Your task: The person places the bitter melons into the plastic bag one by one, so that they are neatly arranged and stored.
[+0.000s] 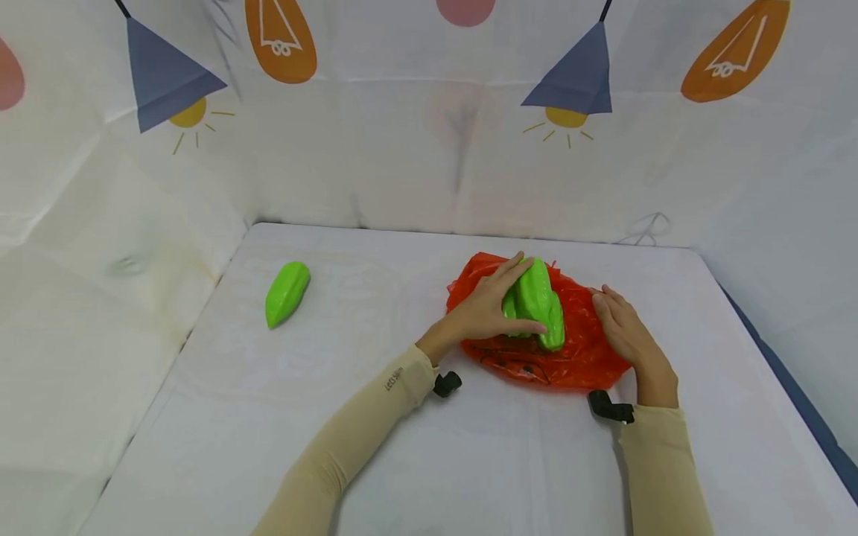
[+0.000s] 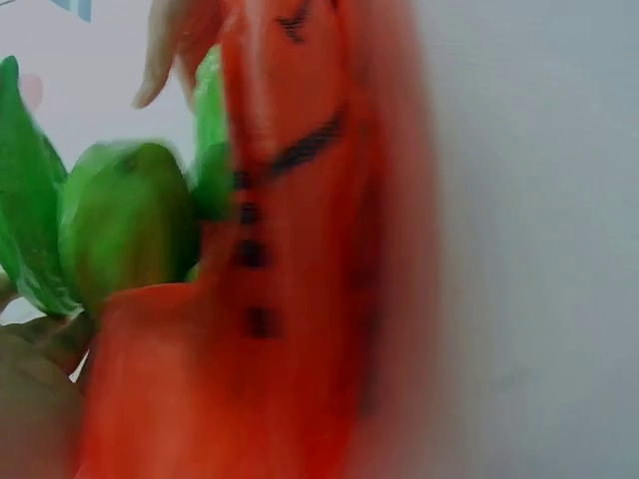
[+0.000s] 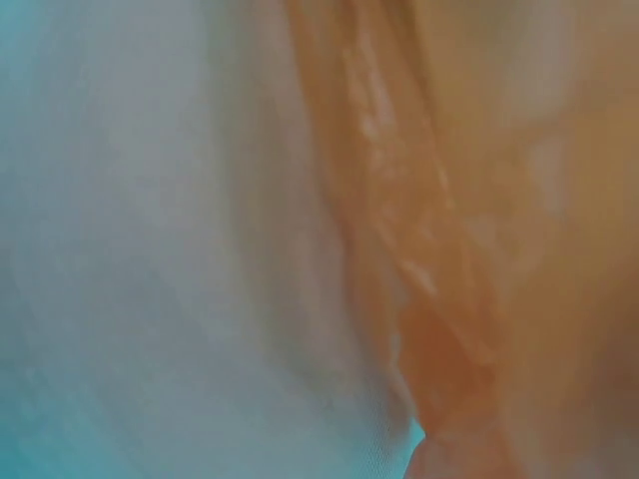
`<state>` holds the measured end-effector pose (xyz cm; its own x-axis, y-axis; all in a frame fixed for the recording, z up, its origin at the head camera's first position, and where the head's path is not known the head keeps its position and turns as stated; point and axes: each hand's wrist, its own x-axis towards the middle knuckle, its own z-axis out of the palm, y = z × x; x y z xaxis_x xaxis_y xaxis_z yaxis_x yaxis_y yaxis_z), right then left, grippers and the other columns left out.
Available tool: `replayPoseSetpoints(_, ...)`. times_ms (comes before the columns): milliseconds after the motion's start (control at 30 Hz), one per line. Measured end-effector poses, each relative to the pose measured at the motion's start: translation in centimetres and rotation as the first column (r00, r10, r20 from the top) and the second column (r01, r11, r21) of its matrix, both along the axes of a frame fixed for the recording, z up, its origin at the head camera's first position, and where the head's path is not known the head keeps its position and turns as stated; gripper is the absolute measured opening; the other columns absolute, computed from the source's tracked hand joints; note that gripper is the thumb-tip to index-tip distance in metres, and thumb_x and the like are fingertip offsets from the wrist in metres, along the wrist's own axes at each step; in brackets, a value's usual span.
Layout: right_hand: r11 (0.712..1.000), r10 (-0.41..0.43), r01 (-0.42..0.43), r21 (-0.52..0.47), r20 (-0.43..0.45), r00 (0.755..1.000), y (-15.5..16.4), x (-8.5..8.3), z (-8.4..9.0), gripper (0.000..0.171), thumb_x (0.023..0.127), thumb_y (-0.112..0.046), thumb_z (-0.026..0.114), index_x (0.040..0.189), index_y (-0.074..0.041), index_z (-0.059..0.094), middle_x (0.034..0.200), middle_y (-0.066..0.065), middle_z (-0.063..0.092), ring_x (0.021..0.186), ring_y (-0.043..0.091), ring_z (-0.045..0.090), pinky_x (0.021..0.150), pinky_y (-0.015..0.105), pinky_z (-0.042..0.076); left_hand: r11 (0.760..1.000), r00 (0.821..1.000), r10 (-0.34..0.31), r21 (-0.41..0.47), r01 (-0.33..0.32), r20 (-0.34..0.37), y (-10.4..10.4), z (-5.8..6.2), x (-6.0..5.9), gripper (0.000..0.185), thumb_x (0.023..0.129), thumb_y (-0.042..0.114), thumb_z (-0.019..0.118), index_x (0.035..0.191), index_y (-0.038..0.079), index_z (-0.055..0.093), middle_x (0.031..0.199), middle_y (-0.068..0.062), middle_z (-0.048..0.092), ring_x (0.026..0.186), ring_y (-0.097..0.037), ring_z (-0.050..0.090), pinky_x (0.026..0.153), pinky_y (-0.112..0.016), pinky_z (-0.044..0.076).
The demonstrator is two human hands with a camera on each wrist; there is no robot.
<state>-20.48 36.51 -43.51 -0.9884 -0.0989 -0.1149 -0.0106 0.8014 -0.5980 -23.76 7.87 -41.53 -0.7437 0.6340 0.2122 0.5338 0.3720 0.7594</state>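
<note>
A red plastic bag (image 1: pixel 590 357) with black print lies on the table, and bright green star fruit (image 1: pixel 536 290) are bunched at its middle. My left hand (image 1: pixel 485 309) spans the bunch from the left, fingers over the far side and thumb along the near side. In the left wrist view, several green star fruit (image 2: pixel 125 225) show beside the blurred bag (image 2: pixel 300 249). My right hand (image 1: pixel 626 331) rests against the bag's right edge with its fingers extended. The right wrist view is blurred; the bag (image 3: pixel 439 349) fills its right side.
Another green star fruit (image 1: pixel 287 294) lies alone toward the table's far left. The white table (image 1: pixel 221 417) meets a printed cloth backdrop (image 1: pixel 389 149) at its far edge. Black wrist cameras (image 1: pixel 447 384) sit on both wrists.
</note>
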Motion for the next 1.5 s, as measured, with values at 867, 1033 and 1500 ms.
replayPoseSetpoints(867,1.000,-0.001,0.001,0.005,0.006,1.000,-0.2,0.1,0.0,0.066,0.106,-0.048,0.019,0.154,-0.002,0.026,0.160,0.029,0.010,0.144,0.054,0.009,0.109,0.075,0.012,0.861,0.934,-0.093,-0.498,-0.098,-0.345,1.8,-1.5,1.2,0.114,0.079,0.075,0.060,0.159,0.018,0.002,0.165,-0.004,0.001,0.149,-0.018,0.017,0.118,-0.047,0.018)
replayPoseSetpoints(1033,1.000,-0.001,0.001,0.003,0.012,1.000,-0.2,0.1,0.1,0.068,0.106,-0.050,0.018,0.154,-0.003,0.026,0.160,0.028,0.010,0.145,0.053,0.008,0.109,0.076,0.012,0.879,0.929,-0.093,-0.467,-0.092,-0.358,1.8,-1.6,1.1,0.113,0.080,0.073,0.060,0.159,0.016,0.003,0.164,-0.002,0.011,0.148,-0.017,0.019,0.117,-0.047,0.019)
replayPoseSetpoints(1500,1.000,-0.004,0.004,0.016,0.014,1.000,-0.4,-0.1,0.1,0.067,0.106,-0.049,0.018,0.154,-0.003,0.026,0.160,0.029,0.010,0.145,0.053,0.008,0.109,0.075,0.013,0.865,0.925,-0.126,-0.497,-0.075,-0.359,1.8,-1.6,1.0,0.099,0.090,0.068,0.050,0.159,0.015,0.003,0.166,0.000,0.009,0.151,-0.018,0.012,0.118,-0.048,0.017)
